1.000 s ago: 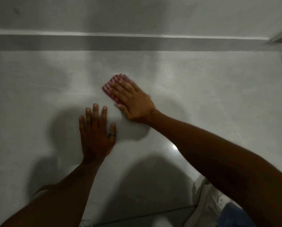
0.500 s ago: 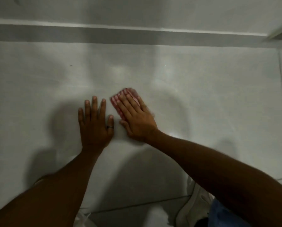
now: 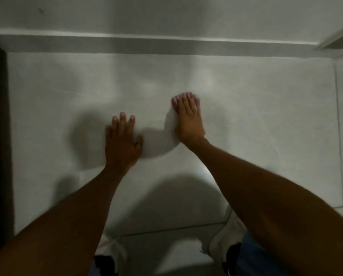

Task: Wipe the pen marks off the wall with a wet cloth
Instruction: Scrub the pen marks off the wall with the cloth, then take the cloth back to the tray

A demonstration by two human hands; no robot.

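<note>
Cloth (image 3: 174,103) mostly hidden beneath blurred right hand (image 3: 188,120), perhaps red-checked.

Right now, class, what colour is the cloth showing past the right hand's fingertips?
Reddish pink; the cloth is blurred beneath the right hand, so no pattern is readable in the head view.

Single view from the camera on my head, facing forward and steeply down along my forearms. My left hand (image 3: 122,142) and right hand (image 3: 188,118) lie near mid-frame on the pale floor (image 3: 266,116); the wall (image 3: 166,14) fills the top, my shoes (image 3: 222,242) the bottom edge.
</note>
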